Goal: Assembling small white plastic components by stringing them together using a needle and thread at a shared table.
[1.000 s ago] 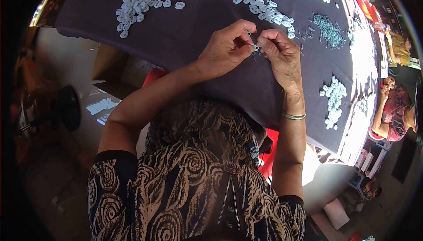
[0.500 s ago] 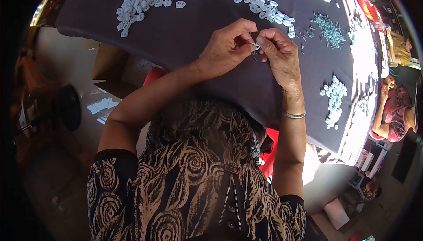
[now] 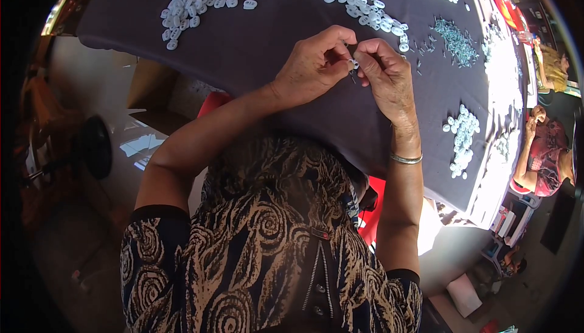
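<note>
Above the dark tablecloth (image 3: 261, 35), my two hands meet fingertip to fingertip. Between them is a small white plastic piece (image 3: 354, 64), mostly covered by the fingers. My left hand (image 3: 310, 68) pinches it from the left with thumb and forefinger. From the right, my right hand (image 3: 387, 77), with a metal bangle on its wrist, closes thumb and fingers on the same piece. A thin dark screw-like pin (image 3: 353, 77) shows just below the fingertips; how it sits against the piece is hidden.
White oval plastic pieces lie heaped at the far left (image 3: 193, 1) and beyond my hands (image 3: 365, 7). To the right are a pile of small screws (image 3: 456, 42) and a cluster of smaller white pieces (image 3: 462, 138). Another person (image 3: 547, 150) sits at the right.
Both hands keep nearly the same place and grip on the white piece. The view has shifted very slightly.
</note>
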A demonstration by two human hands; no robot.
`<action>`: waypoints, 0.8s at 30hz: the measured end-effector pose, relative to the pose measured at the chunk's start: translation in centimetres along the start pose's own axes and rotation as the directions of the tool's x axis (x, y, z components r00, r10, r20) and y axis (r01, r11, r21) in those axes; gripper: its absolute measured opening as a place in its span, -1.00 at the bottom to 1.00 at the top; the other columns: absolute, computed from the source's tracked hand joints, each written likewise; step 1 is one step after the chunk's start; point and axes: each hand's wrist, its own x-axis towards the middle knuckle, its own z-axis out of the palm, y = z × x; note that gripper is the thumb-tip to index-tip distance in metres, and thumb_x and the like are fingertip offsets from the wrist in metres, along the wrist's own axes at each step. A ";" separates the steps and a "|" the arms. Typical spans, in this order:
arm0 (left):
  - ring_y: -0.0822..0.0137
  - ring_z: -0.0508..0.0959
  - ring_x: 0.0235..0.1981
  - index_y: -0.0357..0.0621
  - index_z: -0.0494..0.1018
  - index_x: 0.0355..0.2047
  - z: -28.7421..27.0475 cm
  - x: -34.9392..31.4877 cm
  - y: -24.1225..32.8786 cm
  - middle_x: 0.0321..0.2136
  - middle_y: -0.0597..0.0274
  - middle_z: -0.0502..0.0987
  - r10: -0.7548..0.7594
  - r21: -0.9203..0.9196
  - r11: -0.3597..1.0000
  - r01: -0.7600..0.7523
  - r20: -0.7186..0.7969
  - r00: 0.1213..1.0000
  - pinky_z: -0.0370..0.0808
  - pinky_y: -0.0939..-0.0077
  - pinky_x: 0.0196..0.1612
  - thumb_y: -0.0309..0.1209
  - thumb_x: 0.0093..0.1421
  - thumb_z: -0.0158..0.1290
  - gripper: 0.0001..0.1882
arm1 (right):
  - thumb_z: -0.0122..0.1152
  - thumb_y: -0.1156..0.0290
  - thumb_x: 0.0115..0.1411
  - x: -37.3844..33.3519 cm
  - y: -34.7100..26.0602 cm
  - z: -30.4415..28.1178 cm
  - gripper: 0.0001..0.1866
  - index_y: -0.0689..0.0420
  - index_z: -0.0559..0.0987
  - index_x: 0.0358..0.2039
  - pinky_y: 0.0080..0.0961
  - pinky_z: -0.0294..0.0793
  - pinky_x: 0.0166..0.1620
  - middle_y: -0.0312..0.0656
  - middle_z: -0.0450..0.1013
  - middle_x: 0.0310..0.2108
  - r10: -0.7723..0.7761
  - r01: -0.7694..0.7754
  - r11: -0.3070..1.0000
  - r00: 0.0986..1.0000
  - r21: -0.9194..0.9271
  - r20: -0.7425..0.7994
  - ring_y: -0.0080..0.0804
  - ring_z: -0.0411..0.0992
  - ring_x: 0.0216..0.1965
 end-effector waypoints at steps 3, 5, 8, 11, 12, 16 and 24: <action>0.68 0.43 -0.43 -0.20 0.31 -0.07 0.0 -0.1 0.4 -0.45 0.39 0.44 -0.028 0.033 0.999 0.028 0.004 1.000 0.38 0.79 -0.39 -0.68 0.14 0.01 -0.66 | 0.05 0.45 0.27 0.0 0.2 0.1 -0.90 0.19 0.49 -0.34 -0.74 0.32 -0.50 -0.41 0.35 -0.56 -0.036 0.036 0.999 0.999 -0.026 0.007 -0.74 0.30 -0.53; 0.68 0.43 -0.41 -0.20 0.31 -0.06 0.1 -0.1 0.2 -0.44 0.38 0.44 -0.008 0.051 0.999 0.008 -0.013 1.000 0.39 0.79 -0.36 -0.68 0.14 0.01 -0.66 | 0.05 0.45 0.27 -0.1 0.1 0.1 -0.90 0.19 0.49 -0.33 -0.74 0.32 -0.50 -0.41 0.36 -0.56 -0.023 0.023 0.999 1.000 -0.033 0.008 -0.73 0.30 -0.53; 0.67 0.43 -0.40 -0.20 0.31 -0.06 0.1 -0.1 0.4 -0.42 0.38 0.43 -0.005 0.055 0.998 0.005 -0.011 1.000 0.40 0.78 -0.34 -0.68 0.15 0.01 -0.66 | 0.05 0.45 0.28 -0.1 0.0 0.2 -0.90 0.20 0.48 -0.34 -0.74 0.32 -0.51 -0.40 0.35 -0.57 -0.009 0.009 0.999 1.000 -0.041 -0.001 -0.73 0.30 -0.54; 0.67 0.44 -0.40 -0.20 0.31 -0.06 0.1 -0.2 0.1 -0.42 0.37 0.43 -0.006 0.091 0.996 0.009 -0.037 0.999 0.40 0.78 -0.33 -0.68 0.15 0.00 -0.66 | 0.05 0.45 0.28 -0.1 0.0 0.3 -0.90 0.20 0.48 -0.34 -0.74 0.33 -0.51 -0.40 0.36 -0.57 -0.010 0.010 0.999 1.000 -0.050 -0.001 -0.72 0.30 -0.55; 0.67 0.44 -0.40 -0.20 0.31 -0.06 0.2 -0.2 0.2 -0.42 0.37 0.43 -0.007 0.091 0.996 0.010 -0.036 0.999 0.40 0.78 -0.33 -0.68 0.15 0.00 -0.66 | 0.05 0.45 0.28 -0.1 0.0 0.3 -0.90 0.20 0.48 -0.34 -0.74 0.33 -0.51 -0.39 0.36 -0.57 -0.009 0.009 0.998 1.000 -0.063 -0.002 -0.72 0.30 -0.55; 0.67 0.44 -0.41 -0.18 0.31 -0.06 0.4 -0.3 0.2 -0.42 0.37 0.43 0.002 0.108 0.994 0.003 -0.049 0.999 0.41 0.77 -0.34 -0.69 0.14 0.01 -0.65 | 0.06 0.45 0.27 -0.1 0.0 0.3 -0.90 0.20 0.48 -0.35 -0.73 0.33 -0.51 -0.38 0.36 -0.57 -0.023 0.022 0.993 1.000 -0.120 -0.013 -0.72 0.30 -0.56; 0.68 0.43 -0.42 -0.19 0.26 -0.10 0.3 -0.2 -0.1 -0.46 0.40 0.42 -0.004 0.109 0.994 0.012 -0.068 0.998 0.39 0.77 -0.36 -0.70 0.12 0.02 -0.65 | 0.06 0.48 0.26 -0.1 -0.1 0.7 -0.91 0.22 0.48 -0.36 -0.71 0.37 -0.51 -0.37 0.36 -0.58 -0.026 0.021 0.993 0.999 -0.117 -0.039 -0.70 0.31 -0.57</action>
